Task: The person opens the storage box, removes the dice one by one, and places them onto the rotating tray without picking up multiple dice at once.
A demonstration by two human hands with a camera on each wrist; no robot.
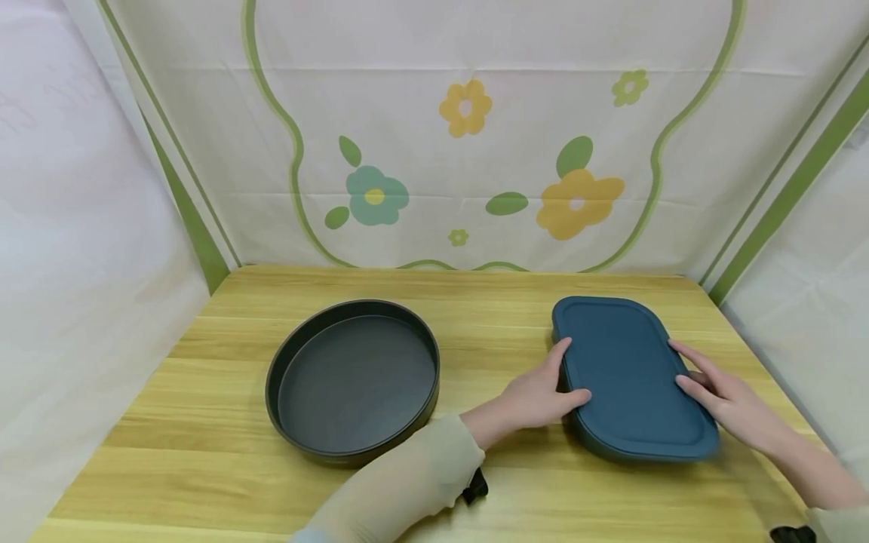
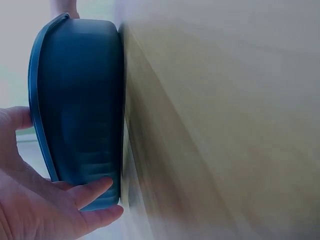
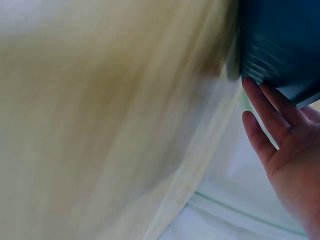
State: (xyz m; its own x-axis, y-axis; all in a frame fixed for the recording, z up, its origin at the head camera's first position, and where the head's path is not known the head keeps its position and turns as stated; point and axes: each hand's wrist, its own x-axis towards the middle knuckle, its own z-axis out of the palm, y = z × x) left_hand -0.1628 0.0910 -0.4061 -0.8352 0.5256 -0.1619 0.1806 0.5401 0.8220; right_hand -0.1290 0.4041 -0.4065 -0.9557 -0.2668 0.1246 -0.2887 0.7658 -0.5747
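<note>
A dark blue lidded food container (image 1: 618, 369), rectangular with rounded corners, is at the right of the table, angled, between both hands. My left hand (image 1: 532, 396) holds its left side, thumb over the lid's rim; in the left wrist view its fingers (image 2: 97, 190) lie against the ribbed side wall. At the opposite side my right hand (image 1: 733, 407) holds the container, thumb at the lid's edge. The right wrist view shows that hand's fingers (image 3: 270, 112) against the ribbed wall, one finger apart from it. The underside is hidden.
A round black baking pan (image 1: 360, 385) sits on the wood-grain table (image 1: 204, 422), left of the container; the left forearm passes close to its front right rim. White cloth walls with green bands stand at both sides, and a flower-printed cloth (image 1: 407, 136) hangs behind the table.
</note>
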